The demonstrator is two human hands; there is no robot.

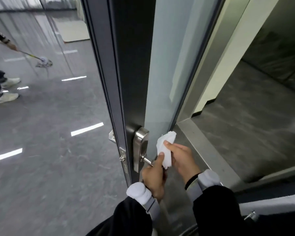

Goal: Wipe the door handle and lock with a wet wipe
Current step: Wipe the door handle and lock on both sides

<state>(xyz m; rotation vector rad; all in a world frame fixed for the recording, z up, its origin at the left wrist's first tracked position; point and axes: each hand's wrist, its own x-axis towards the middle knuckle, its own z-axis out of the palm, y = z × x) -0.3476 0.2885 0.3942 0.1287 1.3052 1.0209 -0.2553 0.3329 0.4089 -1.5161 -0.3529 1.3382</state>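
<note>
Brushed metal lock plate, frosted glass door.

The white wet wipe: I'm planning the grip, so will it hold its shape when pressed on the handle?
Probably not: the white wet wipe looks crumpled and folded between both hands, so likely floppy. It seems thin and light, and should mould around the silver metal lever handle.

1. Both hands hold a crumpled white wet wipe just right of the door's steel lock plate.
2. The left hand pinches its lower edge near the lever handle; the right hand grips its right side.
3. Far left, another person's mop rests on the grey floor.
</note>
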